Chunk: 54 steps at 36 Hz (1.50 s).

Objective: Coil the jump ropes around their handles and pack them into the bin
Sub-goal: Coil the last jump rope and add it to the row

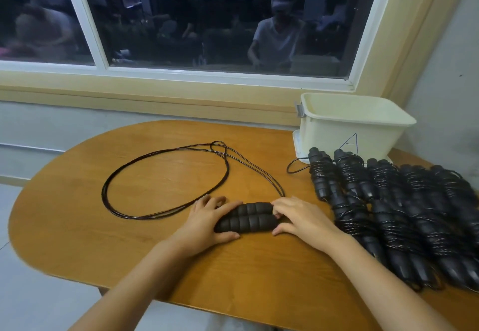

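Note:
Two black foam jump rope handles (246, 217) lie side by side on the wooden table (129, 240). My left hand (207, 220) grips their left end, thumb below and fingers on top. Their right end sits under the curled fingers of my right hand (298, 216). The thin black rope (166, 182) runs from the right end and lies uncoiled in a wide doubled loop on the table to the left. A cream plastic bin (352, 125), marked with a letter A, stands at the back right with no ropes visible inside.
Several coiled jump ropes (404, 208) lie in a row on the right part of the table, in front of the bin. One has a loose loop (298, 167) sticking out leftward. A window and sill run behind the table. The table's front edge is rounded.

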Tool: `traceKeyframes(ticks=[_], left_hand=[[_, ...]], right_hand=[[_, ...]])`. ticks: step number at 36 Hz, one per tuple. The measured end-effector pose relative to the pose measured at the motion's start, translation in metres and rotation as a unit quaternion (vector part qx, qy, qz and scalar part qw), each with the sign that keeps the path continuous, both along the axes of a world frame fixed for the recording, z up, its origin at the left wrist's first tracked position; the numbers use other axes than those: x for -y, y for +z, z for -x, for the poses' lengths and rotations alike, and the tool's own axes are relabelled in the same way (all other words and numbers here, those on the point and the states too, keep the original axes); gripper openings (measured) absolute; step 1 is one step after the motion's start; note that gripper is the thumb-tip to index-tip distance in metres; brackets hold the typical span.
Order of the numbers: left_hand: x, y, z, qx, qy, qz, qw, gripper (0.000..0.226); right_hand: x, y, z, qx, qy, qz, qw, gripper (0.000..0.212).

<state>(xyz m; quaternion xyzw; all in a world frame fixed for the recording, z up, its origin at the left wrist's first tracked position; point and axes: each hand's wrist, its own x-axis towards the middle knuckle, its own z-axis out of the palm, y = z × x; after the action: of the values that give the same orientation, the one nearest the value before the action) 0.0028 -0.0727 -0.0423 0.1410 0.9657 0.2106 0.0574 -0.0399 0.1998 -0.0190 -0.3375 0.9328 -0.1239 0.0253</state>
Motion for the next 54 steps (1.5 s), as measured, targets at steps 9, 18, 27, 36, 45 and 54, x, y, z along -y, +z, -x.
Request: traceKeyframes(ticks=[9, 18, 27, 36, 45, 54], left_hand=[[0.044, 0.019, 0.05, 0.007, -0.054, 0.082, 0.995, 0.081], [0.044, 0.01, 0.036, -0.021, -0.093, -0.007, 0.995, 0.085], [0.052, -0.002, 0.022, -0.026, -0.103, -0.025, 0.994, 0.07], [0.062, -0.009, 0.013, -0.062, -0.043, -0.011, 0.997, 0.065], [0.073, -0.006, -0.006, -0.113, 0.103, -0.067, 0.986, 0.056], [0.025, -0.001, -0.012, -0.155, 0.168, -0.034, 0.973, 0.045]], right_hand=[[0.039, -0.015, 0.01, -0.058, -0.006, 0.028, 0.998, 0.015], [0.03, -0.01, 0.021, -0.038, 0.024, 0.037, 0.998, 0.009], [0.023, 0.0, 0.022, 0.034, -0.02, 0.024, 0.999, 0.036], [0.005, -0.004, 0.023, -0.111, -0.035, -0.051, 0.992, 0.016], [0.019, -0.008, -0.019, -0.177, 0.009, -0.042, 0.983, 0.006], [0.063, -0.034, -0.061, -0.282, -0.025, 0.03, 0.959, 0.026]])
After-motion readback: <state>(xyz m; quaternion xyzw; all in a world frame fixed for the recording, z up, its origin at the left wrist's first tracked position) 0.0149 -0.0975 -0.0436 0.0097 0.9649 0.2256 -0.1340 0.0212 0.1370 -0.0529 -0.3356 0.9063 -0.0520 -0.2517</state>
